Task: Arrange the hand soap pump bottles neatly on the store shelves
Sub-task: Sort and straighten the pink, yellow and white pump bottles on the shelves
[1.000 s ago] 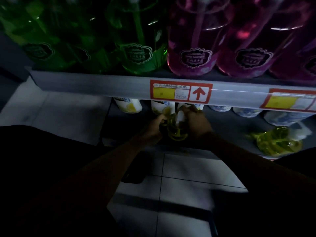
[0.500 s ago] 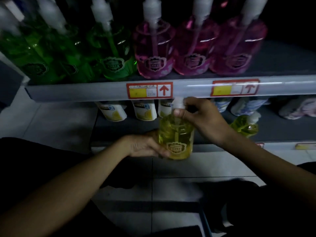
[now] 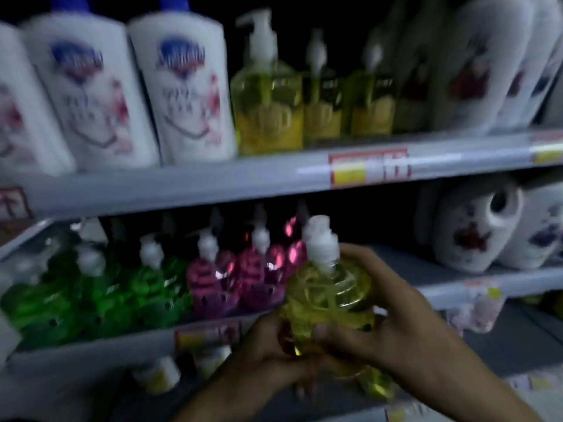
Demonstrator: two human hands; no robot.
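I hold a round yellow soap pump bottle (image 3: 330, 295) with a white pump in both hands, in front of the middle shelf. My left hand (image 3: 268, 354) grips its base from below. My right hand (image 3: 393, 315) wraps round its right side. Behind it on the middle shelf (image 3: 100, 345) stand green pump bottles (image 3: 100, 287) at the left and pink pump bottles (image 3: 231, 278) beside them. On the upper shelf (image 3: 213, 184) several yellow pump bottles (image 3: 268, 102) stand in a row. The picture is dim and blurred.
Tall white bottles (image 3: 182, 86) stand left of the yellow ones on the upper shelf, more white bottles (image 3: 493, 62) at the right. White jugs (image 3: 475, 226) sit on the middle shelf at the right. Small bottles (image 3: 158, 374) show on the shelf below.
The view has swung up from the low shelf to the upper shelves. Both hands have lifted the yellow bottle up to the level of the pink bottles.
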